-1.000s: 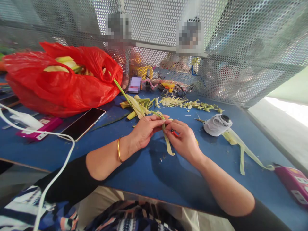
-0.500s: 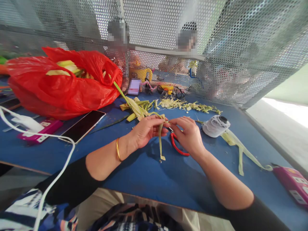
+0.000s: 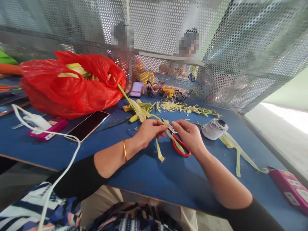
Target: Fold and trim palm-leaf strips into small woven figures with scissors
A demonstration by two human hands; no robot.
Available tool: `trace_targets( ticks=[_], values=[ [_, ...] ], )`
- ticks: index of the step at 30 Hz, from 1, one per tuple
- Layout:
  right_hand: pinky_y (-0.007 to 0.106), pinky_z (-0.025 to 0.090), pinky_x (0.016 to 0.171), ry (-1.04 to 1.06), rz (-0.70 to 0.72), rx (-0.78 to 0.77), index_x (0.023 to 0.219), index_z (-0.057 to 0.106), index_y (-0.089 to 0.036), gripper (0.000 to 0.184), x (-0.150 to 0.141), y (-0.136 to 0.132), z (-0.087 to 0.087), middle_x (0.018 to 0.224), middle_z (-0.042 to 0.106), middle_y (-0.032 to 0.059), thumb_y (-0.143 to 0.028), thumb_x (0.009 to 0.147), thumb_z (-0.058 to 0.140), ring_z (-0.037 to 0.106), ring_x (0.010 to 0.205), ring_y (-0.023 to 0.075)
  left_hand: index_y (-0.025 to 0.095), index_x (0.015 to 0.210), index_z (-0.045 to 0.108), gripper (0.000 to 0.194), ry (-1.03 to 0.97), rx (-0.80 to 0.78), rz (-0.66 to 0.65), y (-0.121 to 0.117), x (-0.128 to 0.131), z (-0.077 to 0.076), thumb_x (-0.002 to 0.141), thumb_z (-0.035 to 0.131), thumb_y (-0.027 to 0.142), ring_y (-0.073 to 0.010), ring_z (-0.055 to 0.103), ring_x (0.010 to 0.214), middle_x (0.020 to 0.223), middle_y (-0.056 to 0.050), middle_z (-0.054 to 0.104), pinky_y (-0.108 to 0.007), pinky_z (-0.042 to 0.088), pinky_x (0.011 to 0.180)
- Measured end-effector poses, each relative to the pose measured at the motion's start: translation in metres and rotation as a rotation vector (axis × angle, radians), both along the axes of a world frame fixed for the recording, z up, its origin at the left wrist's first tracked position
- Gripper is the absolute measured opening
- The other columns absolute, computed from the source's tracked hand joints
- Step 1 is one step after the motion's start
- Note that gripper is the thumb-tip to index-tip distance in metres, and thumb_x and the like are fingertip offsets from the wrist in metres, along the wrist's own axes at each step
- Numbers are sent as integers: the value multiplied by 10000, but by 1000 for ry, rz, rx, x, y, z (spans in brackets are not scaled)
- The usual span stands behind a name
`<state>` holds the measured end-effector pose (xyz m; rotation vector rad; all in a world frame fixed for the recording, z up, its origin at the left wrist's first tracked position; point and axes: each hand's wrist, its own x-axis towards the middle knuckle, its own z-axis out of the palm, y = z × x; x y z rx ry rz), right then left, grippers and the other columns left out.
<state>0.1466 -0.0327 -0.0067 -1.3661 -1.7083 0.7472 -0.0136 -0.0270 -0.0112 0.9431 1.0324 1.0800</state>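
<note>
Just above the table, my left hand (image 3: 152,131) pinches a pale yellow-green corn husk strip (image 3: 159,150). One end of the strip dangles below my fingers. My right hand (image 3: 190,133) is close on the right, thumb and forefinger pressed together near the husk; what lies between them is too small to make out. Red-handled scissors (image 3: 181,150) lie on the table under my hands, blades pointing away, with another pale strip running across the handles. Right of my right hand stands a spool of white thread (image 3: 215,129).
A red plastic bag (image 3: 72,93) of husks stands at the left, with loose husks (image 3: 139,110) beside it. Husk scraps (image 3: 190,107) lie along the back. A phone (image 3: 88,125), a purple power strip (image 3: 49,128) and a white cable (image 3: 75,138) are left. A perforated metal screen (image 3: 163,29) borders the table.
My fingertips have drawn slightly apart, and the dangling strip has swung a little left. More of the scissors shows between my hands. The whole view has shifted slightly.
</note>
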Motion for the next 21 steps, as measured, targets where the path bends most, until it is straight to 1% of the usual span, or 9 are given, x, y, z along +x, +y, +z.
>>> trace_targets(
  ticks=[2, 3, 5, 8, 12, 14, 16, 18, 21],
  values=[
    [288, 390, 608, 227, 14, -217, 721, 704, -184, 413, -2, 2, -1, 650, 661, 1, -596, 711, 724, 541, 621, 144, 129, 653, 687, 114, 26, 0, -82, -3, 0, 1, 748, 746, 109, -83, 598, 468, 595, -7, 677, -184, 428, 449],
    [283, 402, 612, 344, 28, -284, 718, 706, -179, 428, -4, 2, -1, 645, 665, -2, -591, 632, 785, 545, 620, 138, 129, 655, 691, 108, 41, -4, -118, -4, 0, 2, 744, 752, 118, -87, 603, 472, 613, -14, 689, -187, 431, 448],
    [273, 424, 619, 542, 38, -338, 711, 702, -176, 444, -9, 0, -2, 650, 676, -6, -530, 506, 876, 559, 617, 129, 132, 664, 698, 100, 66, -17, -167, -7, 1, 2, 745, 756, 135, -92, 612, 475, 638, -23, 705, -189, 431, 442],
    [255, 395, 549, 663, 21, -334, 638, 660, -180, 441, -14, -3, -4, 573, 619, -26, -487, 442, 908, 506, 537, 100, 136, 641, 689, 140, 90, -35, -190, -8, 1, 1, 769, 746, 150, -91, 610, 476, 608, -20, 693, -186, 424, 447],
    [235, 284, 461, 655, -109, -245, 561, 572, -197, 433, -14, -2, -9, 474, 473, -72, -476, 451, 885, 357, 458, 63, 139, 595, 667, 205, 92, -61, -188, -5, 1, -1, 787, 737, 141, -88, 603, 483, 565, -22, 678, -195, 452, 494],
    [239, 279, 462, 629, -142, -224, 553, 541, -204, 424, -13, 1, -12, 470, 444, -77, -476, 482, 859, 343, 460, 66, 138, 597, 676, 198, 82, -84, -208, -4, 1, -2, 774, 761, 158, -92, 608, 496, 580, -35, 694, -205, 470, 522],
    [246, 299, 477, 570, -138, -210, 566, 543, -204, 413, -11, 4, -14, 495, 464, -67, -494, 519, 833, 363, 475, 73, 134, 611, 689, 182, 56, -108, -219, -3, 0, -3, 749, 796, 183, -96, 617, 509, 603, -46, 710, -214, 489, 547],
    [257, 344, 505, 491, -144, -187, 598, 574, -200, 405, -9, 8, -14, 540, 518, -43, -539, 572, 793, 415, 503, 89, 130, 647, 708, 169, 7, -132, -214, -2, -1, -3, 756, 803, 218, -103, 635, 522, 632, -58, 723, -218, 505, 560],
    [290, 430, 592, 377, -186, -80, 676, 616, -200, 366, -3, 13, -11, 626, 598, -5, -555, 681, 704, 519, 580, 130, 124, 729, 739, 173, -80, -164, -191, -1, -3, -1, 846, 714, 249, -123, 676, 546, 685, -79, 746, -215, 519, 547]
  ],
)
